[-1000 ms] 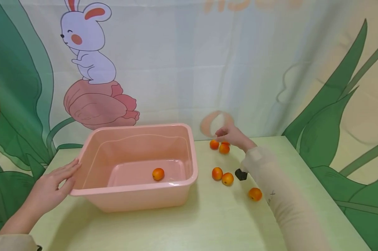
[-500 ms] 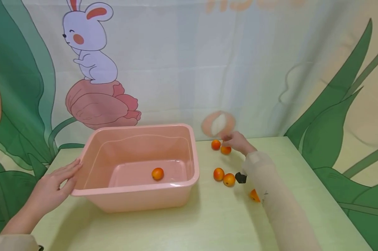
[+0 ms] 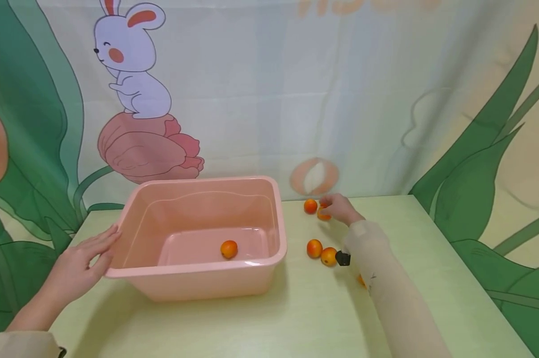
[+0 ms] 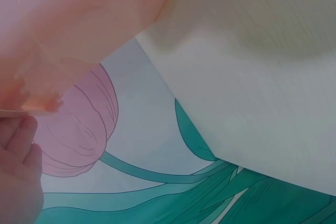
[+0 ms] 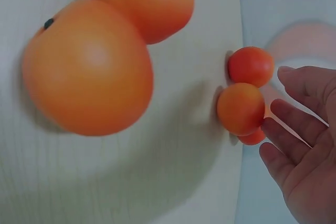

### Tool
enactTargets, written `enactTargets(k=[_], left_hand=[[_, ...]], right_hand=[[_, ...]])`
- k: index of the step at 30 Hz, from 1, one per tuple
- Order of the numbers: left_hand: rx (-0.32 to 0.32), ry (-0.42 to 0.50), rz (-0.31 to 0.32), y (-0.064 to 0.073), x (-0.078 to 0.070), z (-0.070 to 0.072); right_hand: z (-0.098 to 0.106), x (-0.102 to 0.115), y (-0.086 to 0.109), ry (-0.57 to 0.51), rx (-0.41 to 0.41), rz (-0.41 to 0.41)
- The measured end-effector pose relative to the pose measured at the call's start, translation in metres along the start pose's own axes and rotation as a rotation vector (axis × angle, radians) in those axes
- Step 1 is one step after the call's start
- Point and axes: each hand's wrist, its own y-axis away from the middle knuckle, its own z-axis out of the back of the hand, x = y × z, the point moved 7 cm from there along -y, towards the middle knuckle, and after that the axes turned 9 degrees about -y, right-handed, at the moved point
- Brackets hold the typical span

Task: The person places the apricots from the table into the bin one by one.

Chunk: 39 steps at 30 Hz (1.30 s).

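Note:
My left hand (image 3: 81, 263) rests against the left rim of a pink plastic basin (image 3: 197, 270), fingers straight. In the left wrist view, fingertips (image 4: 29, 124) touch the rim's edge. One small round orange fruit (image 3: 229, 249) lies inside the basin. At the table's back edge my right hand (image 3: 339, 209) reaches over an orange fruit (image 3: 324, 214), beside a redder one (image 3: 310, 206). The right wrist view shows the fingers spread, fingertips close to the nearer fruit (image 5: 241, 108); a third fruit (image 5: 252, 136) is half hidden behind it. Whether the fingertips touch is hard to tell.
Two more orange fruits, one redder (image 3: 314, 248) and one paler (image 3: 329, 256), lie together on the pale green table (image 3: 233, 328). The right sleeve (image 3: 385, 278) mostly covers another fruit (image 3: 361, 280). A small black piece (image 3: 343, 258) sits beside that sleeve. A printed curtain (image 3: 260, 99) hangs behind.
My right hand has shifted slightly rightward and lower over the back fruits. Its sleeve now covers most of the near fruit. The left hand keeps its place on the rim.

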Motion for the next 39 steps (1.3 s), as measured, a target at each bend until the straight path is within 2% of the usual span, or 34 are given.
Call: enactTargets(k=[7, 15, 16, 22, 23, 29, 34, 39], left_hand=[[0.041, -0.009, 0.016, -0.003, -0.002, -0.002], [0.034, -0.011, 0.011, -0.004, -0.003, 0.000], [0.033, -0.012, 0.010, -0.004, -0.003, 0.000], [0.023, -0.019, 0.004, -0.003, -0.003, 0.000], [0.024, -0.018, 0.004, -0.003, -0.003, 0.000], [0.015, -0.020, 0.002, -0.003, -0.003, 0.000], [0.015, -0.020, 0.001, -0.003, -0.002, -0.001], [0.004, -0.025, -0.003, -0.002, 0.000, 0.000]], right_hand=[[-0.002, -0.009, 0.000, 0.040, -0.031, -0.008], [-0.009, -0.016, -0.007, 0.069, -0.031, 0.009], [-0.010, -0.017, -0.008, 0.071, -0.034, 0.032], [-0.020, -0.027, -0.012, 0.082, -0.016, -0.012], [-0.021, -0.027, -0.011, 0.083, -0.016, -0.041], [-0.025, -0.022, -0.006, 0.103, -0.018, -0.014], [-0.025, -0.017, -0.003, 0.089, -0.001, -0.024], [-0.022, -0.005, -0.005, 0.075, 0.010, 0.032]])
